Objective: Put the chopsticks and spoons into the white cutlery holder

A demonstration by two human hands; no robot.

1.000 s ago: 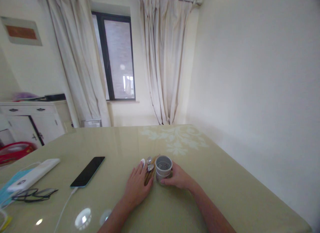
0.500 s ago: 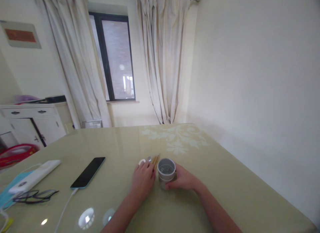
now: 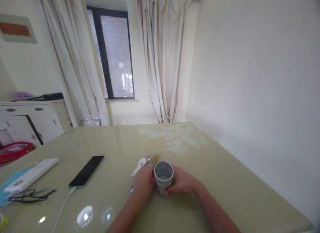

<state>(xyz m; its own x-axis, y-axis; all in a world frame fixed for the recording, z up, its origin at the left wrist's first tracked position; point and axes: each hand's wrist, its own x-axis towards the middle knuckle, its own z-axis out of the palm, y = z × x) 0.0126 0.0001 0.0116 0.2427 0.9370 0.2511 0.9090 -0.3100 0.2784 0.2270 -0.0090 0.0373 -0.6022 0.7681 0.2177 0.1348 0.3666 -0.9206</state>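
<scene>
A grey utensil holder (image 3: 163, 174), cup-shaped with small holes in its bottom, stands upright on the table. From the right, my right hand (image 3: 183, 181) wraps around it with the thumb at the front. My left hand (image 3: 144, 181) presses against its left side with fingers curled, and some fingertips are hidden. Beyond my left hand lie a white spoon (image 3: 139, 167) with a blue mark, a metal spoon (image 3: 148, 158) and several wooden chopsticks (image 3: 155, 159). The end of a metal utensil (image 3: 131, 190) shows beside my left wrist.
On the left of the glossy table (image 3: 120, 143) lie a black phone (image 3: 86, 171) on a white cable, a white power strip (image 3: 31, 176), folded glasses (image 3: 32, 195) and a blue mask (image 3: 12, 183). A wall (image 3: 255, 92) runs along the right.
My left hand has come back from the spoons and chopsticks to the holder's left side, uncovering the white spoon. The holder sits slightly nearer to me, my right hand still around it.
</scene>
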